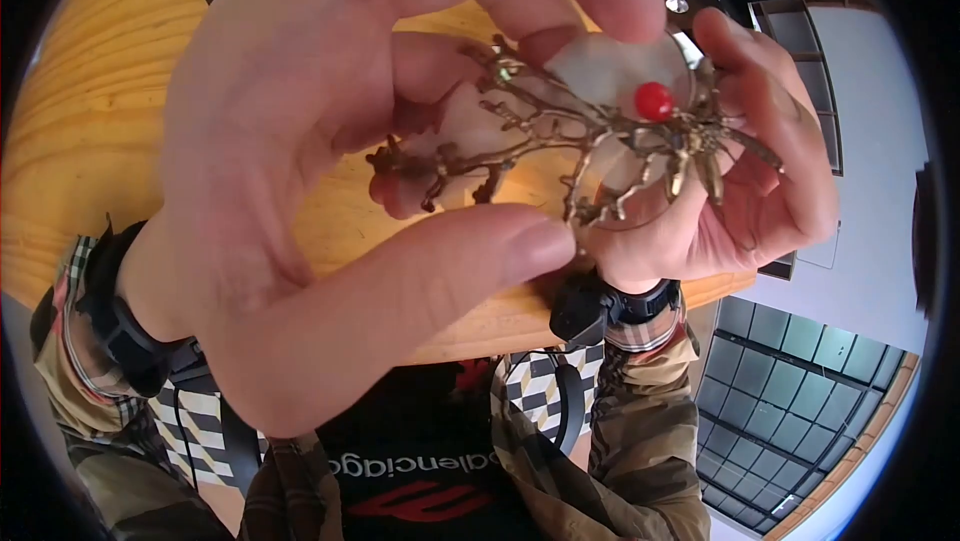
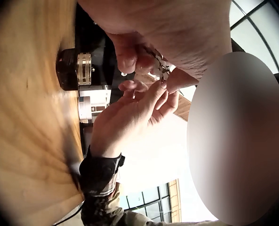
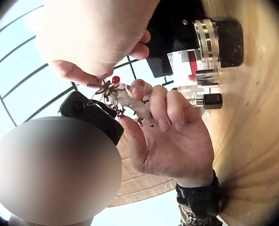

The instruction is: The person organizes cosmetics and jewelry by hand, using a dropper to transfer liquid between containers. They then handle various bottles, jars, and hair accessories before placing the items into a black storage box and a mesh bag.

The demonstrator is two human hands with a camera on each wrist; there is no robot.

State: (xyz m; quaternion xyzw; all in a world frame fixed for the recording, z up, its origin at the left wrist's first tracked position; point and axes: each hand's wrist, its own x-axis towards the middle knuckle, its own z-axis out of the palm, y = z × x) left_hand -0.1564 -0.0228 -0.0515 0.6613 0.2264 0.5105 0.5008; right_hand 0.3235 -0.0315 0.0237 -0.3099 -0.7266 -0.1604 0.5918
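Note:
A branch-shaped bronze ornament [image 1: 597, 131] with translucent petals, a small metal flower [image 1: 690, 146] and a red bead [image 1: 654, 101] is held up above the table. My left hand [image 1: 270, 161] pinches its branching part, thumb below and fingers curled above; the same hand [image 3: 181, 136] appears from the palm side in the right wrist view. At the flower end, my right hand [image 1: 770, 141] pinches the ornament between thumb and fingertips. A thin wire [image 3: 93, 100] loops out beside the flower in the right wrist view. In the left wrist view the fingers hide most of the ornament.
The wooden table [image 1: 90, 91] extends under both hands. A black block-shaped item with a gold band [image 3: 231, 42] stands on it, near a small bottle with a black cap [image 3: 213, 101]. Wall shelves [image 1: 800, 51] are off to the right.

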